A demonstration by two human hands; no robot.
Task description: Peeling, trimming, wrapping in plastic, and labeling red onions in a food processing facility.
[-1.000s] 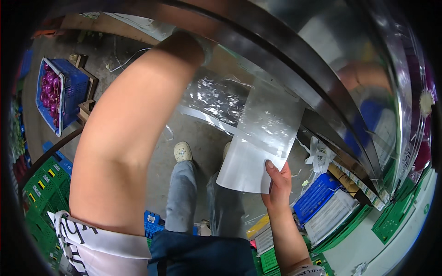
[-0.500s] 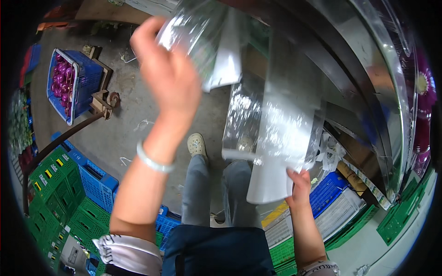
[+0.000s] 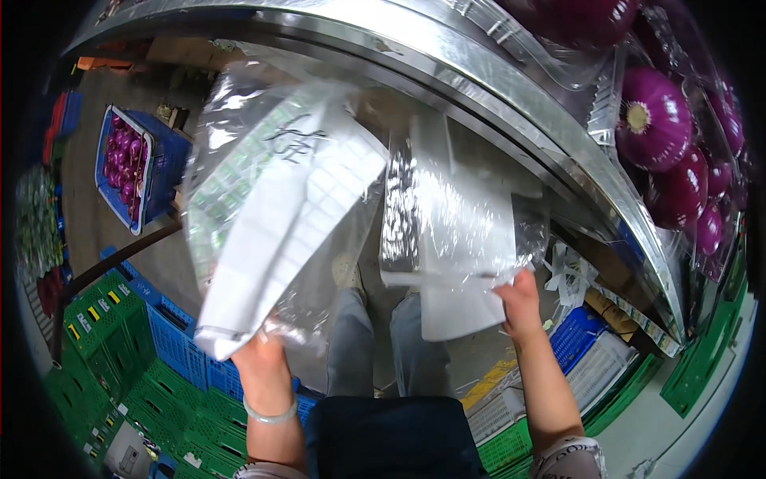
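Note:
My left hand (image 3: 263, 361) is closed around the lower end of a clear plastic bag (image 3: 211, 132). Folded white label sheets (image 3: 275, 211) show in that bag, one with dark handwriting and others with a printed grid. On the other side, my right hand (image 3: 521, 305) pinches the lower right edge of a second clear plastic bag (image 3: 403, 211). A plain white sheet (image 3: 463, 307) goes with this bag and hangs out below its edge. Both bags are held apart, above my legs. Glare and clear film blur where one layer ends.
A metal shelf edge (image 3: 511, 76) curves across the top and right, with packed red onions (image 3: 654, 120) on it. A blue crate (image 3: 163, 164) of red onions stands far left. Green crates (image 3: 100, 319) are stacked lower left. White and blue baskets (image 3: 578, 339) sit lower right.
My left hand has come down from the top to the lower left, bringing its bag and label sheets into fuller view. The right hand keeps its hold. The view has shifted, showing more shelf and onions.

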